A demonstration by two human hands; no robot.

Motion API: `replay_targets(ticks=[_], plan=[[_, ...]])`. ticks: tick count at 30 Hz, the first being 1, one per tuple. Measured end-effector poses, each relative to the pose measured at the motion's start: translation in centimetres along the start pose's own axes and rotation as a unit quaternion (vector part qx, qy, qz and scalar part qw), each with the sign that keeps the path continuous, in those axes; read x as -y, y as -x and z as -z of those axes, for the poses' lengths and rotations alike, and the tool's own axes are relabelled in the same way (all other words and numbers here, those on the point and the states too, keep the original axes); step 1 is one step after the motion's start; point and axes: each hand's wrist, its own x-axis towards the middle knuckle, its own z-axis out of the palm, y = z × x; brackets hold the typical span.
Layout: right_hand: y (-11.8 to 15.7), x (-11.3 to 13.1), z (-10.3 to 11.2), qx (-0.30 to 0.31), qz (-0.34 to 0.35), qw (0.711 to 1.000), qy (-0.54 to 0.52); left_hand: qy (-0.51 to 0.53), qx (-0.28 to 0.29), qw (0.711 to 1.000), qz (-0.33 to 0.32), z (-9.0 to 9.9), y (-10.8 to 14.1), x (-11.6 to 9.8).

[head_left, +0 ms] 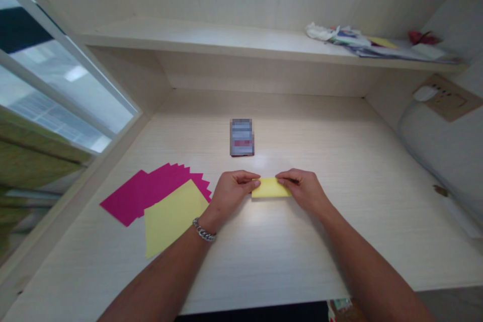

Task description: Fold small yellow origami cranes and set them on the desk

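Folded yellow paper (pixel 270 189), narrow strip on desk (pixel 279 256), just below and right of centre, pinched at both ends. Left hand (pixel 233 188), at 9 o'clock of strip, thumb and fingers closed on one end; right hand (pixel 302 188), at 3 o'clock, closed on other. Likely light, flexible, easily creased; best held lightly near ends. Blurred phone-like item (pixel 242 137) at 11 o'clock; yellow sheet (pixel 175 216) and magenta sheets (pixel 130 198) toward 8 to 9 o'clock.
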Motion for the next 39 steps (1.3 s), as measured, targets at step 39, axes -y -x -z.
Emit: replay_targets(ticks=[39], plan=[[-0.1, 0.8, -1.2, 0.026, -0.156, 0.952, -0.261, -0.04, 0.08, 0.996, 0.005, -1.5, 1.5, -1.8]])
